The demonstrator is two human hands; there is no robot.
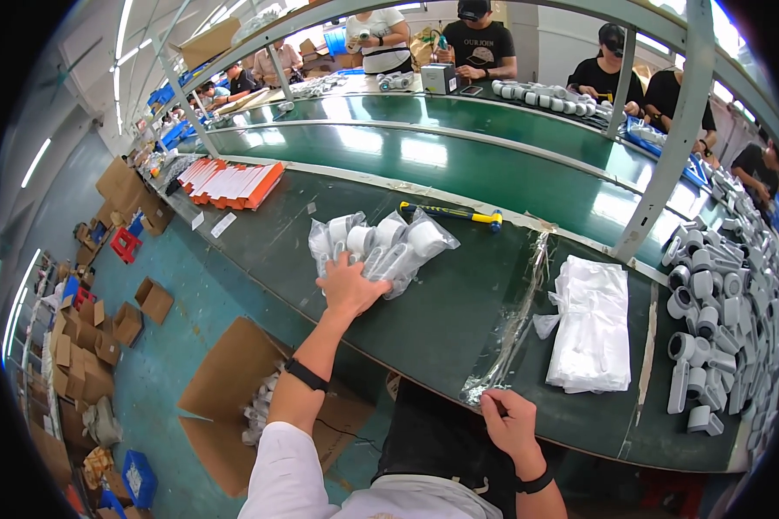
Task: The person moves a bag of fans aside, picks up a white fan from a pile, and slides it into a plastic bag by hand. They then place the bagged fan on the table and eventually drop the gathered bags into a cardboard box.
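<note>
A: Where is the left hand [349,288]?

B: In the middle of the frame. It lies with spread fingers on a heap of bagged white parts [381,246] on the dark green table [459,303].

A: And the right hand [511,424]?

B: Lower right of centre, at the table edge. Its fingers pinch the end of a clear plastic strip [515,333]. A stack of white bags [593,324] lies to the right, a yellow-handled hammer [454,214] above.
</note>
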